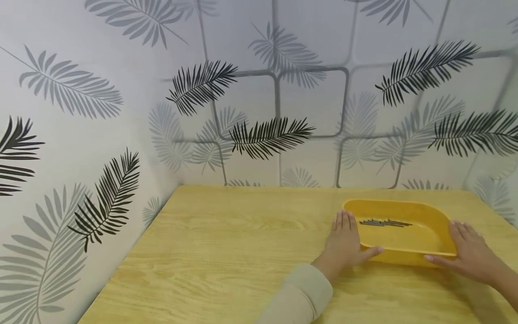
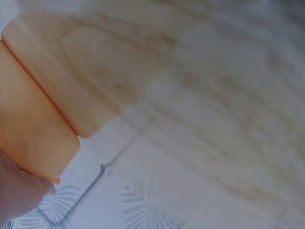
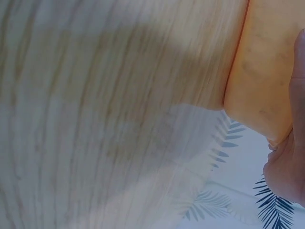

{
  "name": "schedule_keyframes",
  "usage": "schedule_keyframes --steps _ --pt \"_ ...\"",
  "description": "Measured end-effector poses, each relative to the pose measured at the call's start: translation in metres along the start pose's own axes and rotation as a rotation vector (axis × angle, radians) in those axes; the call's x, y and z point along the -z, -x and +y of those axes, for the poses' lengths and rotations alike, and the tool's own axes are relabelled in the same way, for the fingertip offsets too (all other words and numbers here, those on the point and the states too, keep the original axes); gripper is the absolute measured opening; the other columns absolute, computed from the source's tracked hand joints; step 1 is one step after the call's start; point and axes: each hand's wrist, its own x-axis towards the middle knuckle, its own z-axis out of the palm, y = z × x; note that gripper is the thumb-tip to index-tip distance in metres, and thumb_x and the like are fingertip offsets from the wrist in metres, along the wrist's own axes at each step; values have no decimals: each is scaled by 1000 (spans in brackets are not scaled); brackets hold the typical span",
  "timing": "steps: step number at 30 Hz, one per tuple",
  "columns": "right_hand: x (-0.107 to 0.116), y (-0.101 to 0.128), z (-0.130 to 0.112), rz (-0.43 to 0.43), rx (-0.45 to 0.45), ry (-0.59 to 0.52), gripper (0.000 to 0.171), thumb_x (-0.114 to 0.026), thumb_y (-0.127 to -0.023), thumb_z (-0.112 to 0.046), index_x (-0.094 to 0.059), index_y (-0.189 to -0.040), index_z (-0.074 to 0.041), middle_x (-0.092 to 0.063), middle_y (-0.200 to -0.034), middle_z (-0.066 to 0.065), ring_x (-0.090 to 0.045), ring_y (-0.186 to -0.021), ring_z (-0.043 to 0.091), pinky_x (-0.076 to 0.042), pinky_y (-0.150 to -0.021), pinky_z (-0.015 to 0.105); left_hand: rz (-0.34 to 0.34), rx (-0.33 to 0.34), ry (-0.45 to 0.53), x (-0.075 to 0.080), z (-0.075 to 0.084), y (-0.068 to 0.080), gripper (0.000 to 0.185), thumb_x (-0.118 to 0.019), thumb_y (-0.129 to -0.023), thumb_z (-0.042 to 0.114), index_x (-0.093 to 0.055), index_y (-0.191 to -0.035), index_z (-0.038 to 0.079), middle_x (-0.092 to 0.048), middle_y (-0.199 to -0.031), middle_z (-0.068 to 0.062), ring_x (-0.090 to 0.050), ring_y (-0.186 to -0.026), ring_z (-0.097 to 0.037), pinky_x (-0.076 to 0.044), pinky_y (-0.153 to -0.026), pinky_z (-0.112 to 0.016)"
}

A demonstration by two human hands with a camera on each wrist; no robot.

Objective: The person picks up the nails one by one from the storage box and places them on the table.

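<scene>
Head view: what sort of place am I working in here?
Probably a small staged tabletop corner rather than a lived-in room: a bare wooden table pushed into a corner of leaf-patterned walls, with only a yellow tray of thin dark sticks between both hands.

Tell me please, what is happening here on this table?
A person has both hands against a yellow tray on a wooden table. The left hand lies flat at the tray's left side, the right hand at its right side, thumbs along the near wall. Thin dark sticks lie inside the tray.
</scene>
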Motion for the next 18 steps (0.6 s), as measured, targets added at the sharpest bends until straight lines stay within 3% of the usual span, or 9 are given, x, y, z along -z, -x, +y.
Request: schedule_keyframes --steps 13,18 --pt "-1 -1 -3 -10 6 7 108 -59 -85 -52 -5 -134 27 -17 -130 53 -13 -120 67 -6 -98 74 -3 6 8 2 -2 5 97 -19 -82 78 -12 -150 8 -11 -157 -7 -7 -145 -20 -14 -117 -27" --pt "-3 -2 -4 -2 18 3 108 -59 -84 -52 -5 -134 27 -17 -130 54 -12 -121 66 -2 -101 72 3 14 -14 2 -4 6 97 -20 -82 78 -12 -150 8 -11 -157 -7 -7 -145 -20 -14 -117 -26"
